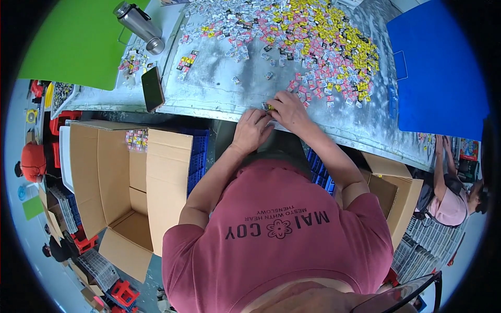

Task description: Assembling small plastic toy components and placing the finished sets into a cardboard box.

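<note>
Both of my hands are together at the front edge of the worktable [209, 96]. My right hand [292, 112] is closed, its fingers pinching a small flat yellow-and-dark piece [268, 106]. Right beside it, my left hand [252, 129] has its fingers curled together at the table edge; what they grip, if anything, is hidden. Ahead spreads a large heap of small printed pieces [313, 44] in white, pink, yellow and black. A neat block of such pieces [187, 63] lies farther left, and a few loose ones lie between it and my hands.
A phone [152, 88] and a steel flask [138, 26] stand at the left, near a green board [73, 44]. On the right is a blue board [441, 68]. Open cardboard boxes [112, 177] flank me below the table. Co-workers [449, 201] are at both sides.
</note>
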The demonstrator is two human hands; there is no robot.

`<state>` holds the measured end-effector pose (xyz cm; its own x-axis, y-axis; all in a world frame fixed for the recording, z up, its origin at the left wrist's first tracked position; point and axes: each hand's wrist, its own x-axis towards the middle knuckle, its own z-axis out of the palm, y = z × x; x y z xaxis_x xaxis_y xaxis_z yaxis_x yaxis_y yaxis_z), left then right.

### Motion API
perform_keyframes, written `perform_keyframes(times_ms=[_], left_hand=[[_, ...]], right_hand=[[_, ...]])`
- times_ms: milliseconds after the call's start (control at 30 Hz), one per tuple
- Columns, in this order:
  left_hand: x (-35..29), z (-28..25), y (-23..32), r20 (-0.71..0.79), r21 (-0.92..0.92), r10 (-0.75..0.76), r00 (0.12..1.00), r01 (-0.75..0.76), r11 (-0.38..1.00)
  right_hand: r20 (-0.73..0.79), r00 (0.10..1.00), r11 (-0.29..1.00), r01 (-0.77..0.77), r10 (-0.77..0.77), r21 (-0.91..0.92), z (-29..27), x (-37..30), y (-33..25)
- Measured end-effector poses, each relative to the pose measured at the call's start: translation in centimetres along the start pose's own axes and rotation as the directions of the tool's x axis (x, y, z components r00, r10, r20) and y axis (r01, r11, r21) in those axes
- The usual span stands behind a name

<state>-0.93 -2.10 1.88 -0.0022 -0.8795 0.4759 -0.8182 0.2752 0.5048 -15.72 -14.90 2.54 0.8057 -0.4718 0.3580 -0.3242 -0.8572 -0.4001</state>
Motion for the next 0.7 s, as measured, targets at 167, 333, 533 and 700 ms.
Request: perform_keyframes(times_ms=[167,333,533,700], left_hand=[[0.0,0.0,-0.2,-0.086,-0.050,-0.100,0.991,0.096,0.994],[1.0,0.0,-1.0,-0.083,-0.029,-0.218,0.972,0.216,0.976],[1.4,0.2,-1.5,-0.015,0.026,-0.237,0.972,0.237,0.971],[1.8,-0.2,-0.7,0.000,-0.011,-0.233,0.972,0.233,0.972]], right_hand=[[-0.055,0.998,0.997,-0.039,0.043,0.073,-0.4,0.0,-0.6],[-0.051,0.998,0.980,-0.016,0.027,0.198,-0.4,-0.5,0.5],[-0.043,0.997,0.995,0.072,-0.069,0.066,0.0,-0.4,0.4],[-0.095,0.995,0.982,-0.019,0.038,0.187,-0.2,-0.7,0.5]])
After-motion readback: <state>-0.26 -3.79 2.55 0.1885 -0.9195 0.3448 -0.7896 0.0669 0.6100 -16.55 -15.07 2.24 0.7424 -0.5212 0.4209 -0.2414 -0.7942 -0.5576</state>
